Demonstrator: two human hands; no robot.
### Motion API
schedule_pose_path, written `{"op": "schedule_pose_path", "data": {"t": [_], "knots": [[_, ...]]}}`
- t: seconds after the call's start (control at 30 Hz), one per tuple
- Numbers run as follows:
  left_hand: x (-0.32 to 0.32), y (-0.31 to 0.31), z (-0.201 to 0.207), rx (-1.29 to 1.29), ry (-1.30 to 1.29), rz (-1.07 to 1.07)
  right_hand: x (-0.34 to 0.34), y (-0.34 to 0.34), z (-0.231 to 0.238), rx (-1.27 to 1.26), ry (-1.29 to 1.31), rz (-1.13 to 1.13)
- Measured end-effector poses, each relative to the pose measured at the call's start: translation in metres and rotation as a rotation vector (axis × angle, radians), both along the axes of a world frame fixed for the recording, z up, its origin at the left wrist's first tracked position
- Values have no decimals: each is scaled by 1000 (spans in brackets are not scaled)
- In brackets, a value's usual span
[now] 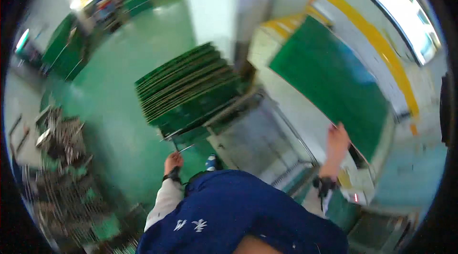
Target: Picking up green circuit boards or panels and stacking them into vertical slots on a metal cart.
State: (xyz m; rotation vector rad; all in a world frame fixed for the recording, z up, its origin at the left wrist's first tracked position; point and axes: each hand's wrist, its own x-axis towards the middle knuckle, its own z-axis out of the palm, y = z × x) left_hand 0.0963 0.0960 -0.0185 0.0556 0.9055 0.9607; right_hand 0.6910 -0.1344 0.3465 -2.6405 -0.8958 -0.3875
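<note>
Head view, blurred; I read it left to right.

Left side: a pile of metal pieces (62,149) sits apart from the rest. My left hand (174,161) has its fingers curled round a thin metal bar (186,149) at the near end of a row of green boards (191,89); I judge the bar to be a handle, held to steer or steady the load. The boards lean together in parallel, presumably so each can be lifted singly. To the right, a low metal-framed cart (260,134) stands between them and a pale bench (292,108). On that bench lies a large green panel (334,72), flat and apparently borne by the surface. My right hand (338,135) has its fingers closed on the panel's near edge, none spread, likely for control of that rim.

Edges and room: widest open stretch is the green floor (107,125) left of the boards. Between boards and cart, tight. Beyond the panel, a yellow border (398,70) curves past its far edge, limiting room there.
</note>
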Motion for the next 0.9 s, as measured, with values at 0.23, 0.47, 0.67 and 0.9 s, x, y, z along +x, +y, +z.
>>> {"op": "schedule_pose_path", "data": {"t": [0.23,0.47,0.67,0.9], "knots": [[-31,-13,-15,-68,-45,-13,3,24,-33,1827,1508,31],[1,-17,33,-240,213,113,17,19,-81,1883,1507,-31],[-13,-23,17,-70,-27,-13,6,30,-68,1632,1647,-146],[0,-18,43,-414,140,280,36,35,-81,1630,1621,-55]]}}
